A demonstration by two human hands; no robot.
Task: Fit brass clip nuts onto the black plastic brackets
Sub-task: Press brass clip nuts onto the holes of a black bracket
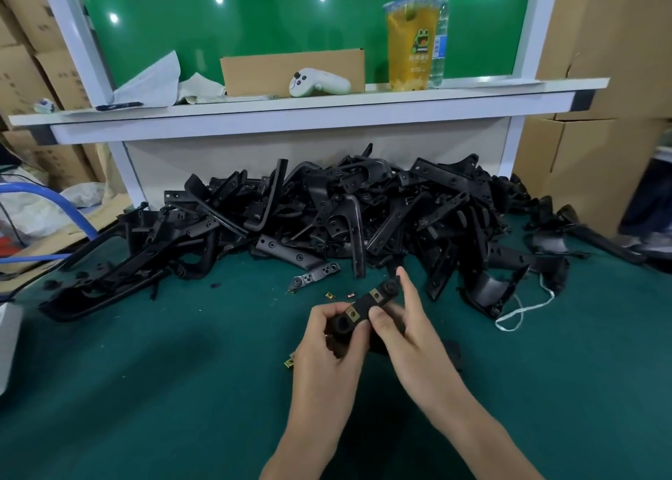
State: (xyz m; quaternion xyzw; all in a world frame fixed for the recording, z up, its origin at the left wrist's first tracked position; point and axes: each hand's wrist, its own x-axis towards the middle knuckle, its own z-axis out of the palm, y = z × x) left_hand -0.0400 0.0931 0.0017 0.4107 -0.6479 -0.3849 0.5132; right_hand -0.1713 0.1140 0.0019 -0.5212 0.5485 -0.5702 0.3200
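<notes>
- the left hand grips the near, rounded end of a black plastic bracket, with its fingers curled round that end.
- the right hand pinches the same bracket from the right. its thumb presses on the face just beside a brass clip nut, and its index finger stretches up along the bracket's far end.
- the bracket is held between the two hands, just above the green tabletop, and slants away from the person.
- a second clip nut sits farther along the bracket.
- loose clip nuts lie on the tabletop, two just beyond the hands and one beside the left wrist.
- a dark part lies under the right hand. it is possibly another bracket, but the shadow hides its shape.
- a pile of black brackets fills the back of the tabletop, below a white shelf.
- on the shelf a cup of yellow drink stands just beside a water bottle, and a white controller lies in front of a cardboard sheet.
- a white cord loops on the tabletop at the pile's right edge.
</notes>
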